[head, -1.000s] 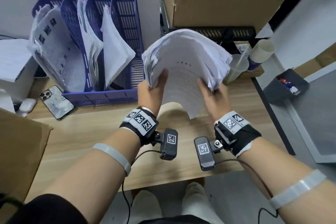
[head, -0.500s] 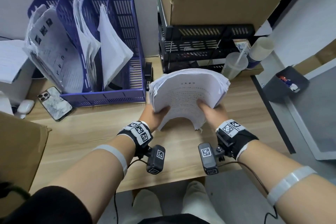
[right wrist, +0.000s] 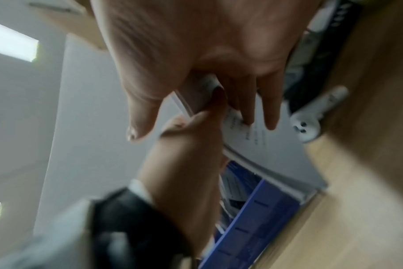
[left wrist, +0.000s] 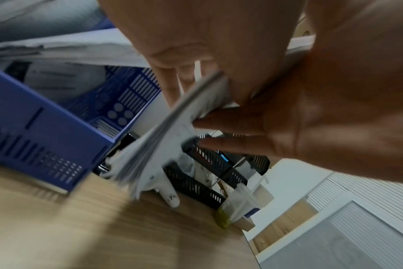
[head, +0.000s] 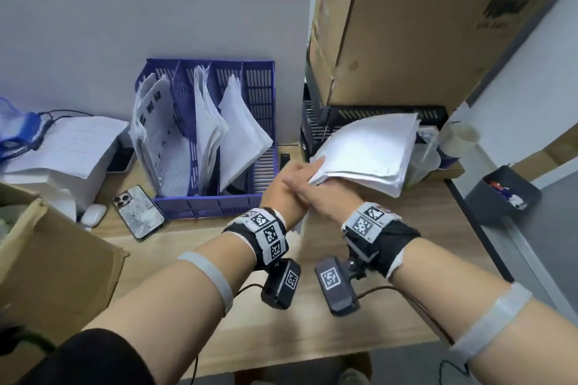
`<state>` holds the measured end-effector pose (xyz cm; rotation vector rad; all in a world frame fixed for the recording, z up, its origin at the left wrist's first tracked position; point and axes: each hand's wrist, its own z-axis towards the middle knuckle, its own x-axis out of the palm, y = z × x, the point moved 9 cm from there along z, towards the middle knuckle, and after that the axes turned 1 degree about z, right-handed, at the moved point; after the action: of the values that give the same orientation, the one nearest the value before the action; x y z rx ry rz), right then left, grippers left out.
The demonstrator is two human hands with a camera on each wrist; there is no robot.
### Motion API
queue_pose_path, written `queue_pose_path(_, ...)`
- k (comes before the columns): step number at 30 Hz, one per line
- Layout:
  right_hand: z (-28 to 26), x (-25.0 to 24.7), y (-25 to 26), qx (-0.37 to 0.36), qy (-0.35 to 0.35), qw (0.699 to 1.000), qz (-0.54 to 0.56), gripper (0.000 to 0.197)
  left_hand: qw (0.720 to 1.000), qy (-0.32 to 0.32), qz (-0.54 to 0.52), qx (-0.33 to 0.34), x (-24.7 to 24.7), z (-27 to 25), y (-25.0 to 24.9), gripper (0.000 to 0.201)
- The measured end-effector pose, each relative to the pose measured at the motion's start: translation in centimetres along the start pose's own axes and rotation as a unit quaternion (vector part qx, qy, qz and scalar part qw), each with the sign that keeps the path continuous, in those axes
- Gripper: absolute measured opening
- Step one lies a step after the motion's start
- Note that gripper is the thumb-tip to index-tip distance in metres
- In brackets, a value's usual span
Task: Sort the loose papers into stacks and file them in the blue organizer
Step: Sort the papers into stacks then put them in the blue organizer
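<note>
With both hands, left (head: 283,194) and right (head: 316,194), pinching the stack (head: 366,153) at one corner, I'd square edges w/ fingers, then drop it vertical into organizer (head: 259,97) free slot.

A plain pale grey wall (head: 131,9) rises behind the light wooden desk (head: 281,331); a grey smooth floor (head: 553,228) lies right of it, under soft even light.

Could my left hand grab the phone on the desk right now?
Probably not yet. The phone lies in the open, left of the blue organizer, with nothing over it, but your left hand is gripping the paper stack together with your right hand.
</note>
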<state>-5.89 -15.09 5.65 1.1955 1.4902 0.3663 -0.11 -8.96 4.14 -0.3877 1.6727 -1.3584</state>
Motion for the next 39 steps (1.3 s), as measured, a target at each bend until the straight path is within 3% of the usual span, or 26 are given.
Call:
queue_pose_path(3,0.2,-1.3,0.3,0.051,-0.083,0.994,0.044,0.054,0.997,0.014,0.046,0.059,-1.9,-0.5,0.3,0.038)
queue_pose_path(4,0.1,-1.5,0.3,0.066,-0.093,0.992,0.060,0.046,0.992,0.039,0.066,0.095,-2.1,-0.7,0.6,0.049)
queue_pose_path(6,0.1,-1.8,0.4,0.075,-0.107,0.989,0.067,0.036,0.990,0.084,0.049,0.098,-2.9,-1.1,1.2,0.067)
queue_pose_path(8,-0.3,-1.7,0.7,0.074,-0.118,0.989,0.058,0.036,0.992,0.116,0.000,0.050,-3.2,-0.8,2.8,0.067)
queue_pose_path(11,-0.8,-1.2,1.2,0.062,-0.107,0.992,0.039,0.037,0.987,0.137,-0.076,-0.028,-3.7,-0.5,4.8,0.046)
queue_pose_path(15,-1.5,-1.2,2.5,0.066,-0.078,0.994,0.028,0.034,0.988,0.096,0.021,-0.118,-5.6,1.2,8.6,0.061)
queue_pose_path(18,-1.4,-1.0,3.1,0.069,-0.050,0.996,0.006,0.035,0.988,0.016,0.092,-0.127,-8.6,2.2,10.0,0.072)
queue_pose_path(22,0.0,-0.6,4.5,0.034,-0.022,0.999,-0.021,0.034,0.989,-0.031,0.028,-0.140,-10.1,2.8,10.4,0.085)
queue_pose_path(25,2.1,0.1,5.2,0.011,0.007,1.000,-0.024,0.031,0.989,-0.050,-0.038,-0.131,-10.2,3.8,11.3,0.088)
queue_pose_path(29,5.9,0.9,5.9,-0.030,0.028,0.998,-0.053,0.032,0.980,-0.061,-0.080,-0.169,-10.6,3.5,10.2,0.080)
queue_pose_path(35,11.0,1.9,7.0,-0.052,0.007,0.996,-0.072,0.029,0.972,-0.075,-0.117,-0.188,-10.7,4.2,10.1,0.079)
queue_pose_path(39,14.2,4.3,6.2,-0.061,0.010,0.990,-0.131,0.040,0.967,-0.094,-0.129,-0.199,-11.1,4.4,10.5,0.076)
